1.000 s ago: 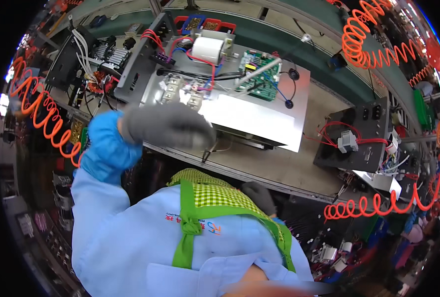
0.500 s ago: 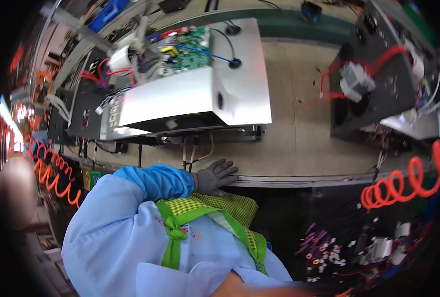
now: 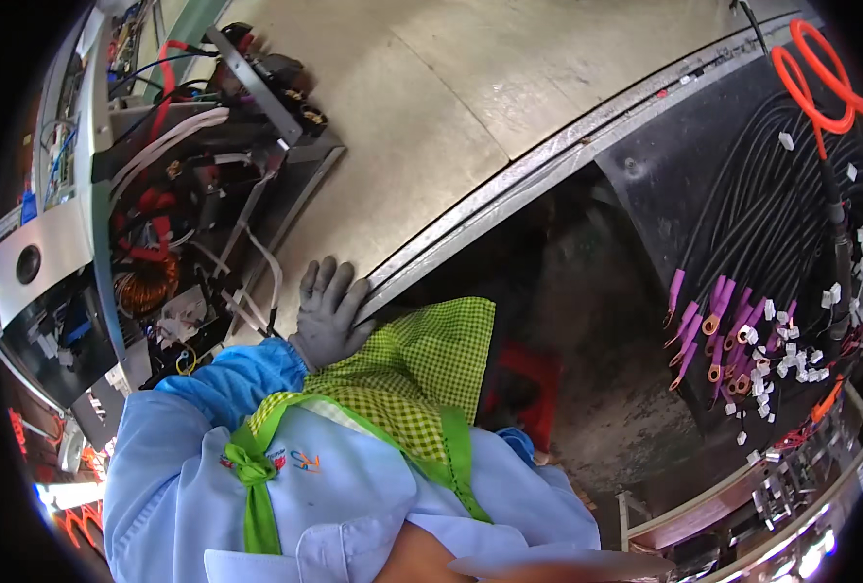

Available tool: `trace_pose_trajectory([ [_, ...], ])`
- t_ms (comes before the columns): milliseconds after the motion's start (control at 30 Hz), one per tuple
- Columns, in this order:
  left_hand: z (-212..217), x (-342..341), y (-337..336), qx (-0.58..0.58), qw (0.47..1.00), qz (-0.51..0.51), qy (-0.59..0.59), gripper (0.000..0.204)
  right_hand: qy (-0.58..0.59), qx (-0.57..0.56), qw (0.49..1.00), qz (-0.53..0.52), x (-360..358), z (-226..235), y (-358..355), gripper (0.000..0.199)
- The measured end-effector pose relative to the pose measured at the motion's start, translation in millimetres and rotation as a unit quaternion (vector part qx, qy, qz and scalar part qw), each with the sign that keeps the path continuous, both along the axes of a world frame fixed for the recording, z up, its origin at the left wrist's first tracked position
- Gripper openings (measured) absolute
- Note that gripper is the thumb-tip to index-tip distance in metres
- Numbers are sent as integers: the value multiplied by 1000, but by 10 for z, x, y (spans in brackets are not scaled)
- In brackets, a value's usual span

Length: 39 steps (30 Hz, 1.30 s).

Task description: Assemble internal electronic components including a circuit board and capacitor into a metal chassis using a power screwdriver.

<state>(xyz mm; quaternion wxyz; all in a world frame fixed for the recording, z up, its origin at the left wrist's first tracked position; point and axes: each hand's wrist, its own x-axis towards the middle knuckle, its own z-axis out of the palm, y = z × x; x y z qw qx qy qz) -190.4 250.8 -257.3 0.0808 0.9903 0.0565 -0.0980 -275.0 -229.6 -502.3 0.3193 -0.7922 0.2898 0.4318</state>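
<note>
My left hand (image 3: 329, 316), in a grey glove, lies palm down on the edge of the tan worktop (image 3: 412, 107) with its fingers outstretched and apart. Nothing is held in it. Just left of it stands an opened metal equipment housing (image 3: 300, 185), with white cables, red wires and a copper-wound coil (image 3: 148, 285) inside. A white cable (image 3: 274, 267) hangs down close to my fingers. My right hand is out of sight; only a bit of blue sleeve (image 3: 517, 444) shows beside my body.
A metal rail (image 3: 480, 228) edges the worktop. On a dark surface at right lie black cables (image 3: 742, 194) with purple-sleeved ring terminals (image 3: 718, 316) and small white connectors (image 3: 791, 360). A coiled orange hose (image 3: 791, 78) hangs far right. Something red (image 3: 534, 389) sits below, by my apron.
My view has swung right, so the housing now sits at the left and the cable bundle shows more fully. My left hand stays on the bench edge, fingers still spread.
</note>
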Motion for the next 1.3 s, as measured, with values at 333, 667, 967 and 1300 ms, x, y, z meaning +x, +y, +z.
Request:
trace_pose_trajectory([
  [333, 54, -23, -6, 13, 1000, -20, 14, 62, -36, 67, 996, 46, 923, -761, 395, 41],
  [667, 123, -95, 21, -14, 999, 30, 2, 68, -102, 139, 966, 194, 2703, -952, 1139, 42],
  [967, 83, -230, -57, -21, 995, 25, -92, 71, -216, 206, 911, 283, 3693, -1034, 1949, 43],
  [1300, -217, -434, -582, 126, 930, 251, -235, 76, -315, 485, 814, 55, 3114, 1268, 2775, 32],
])
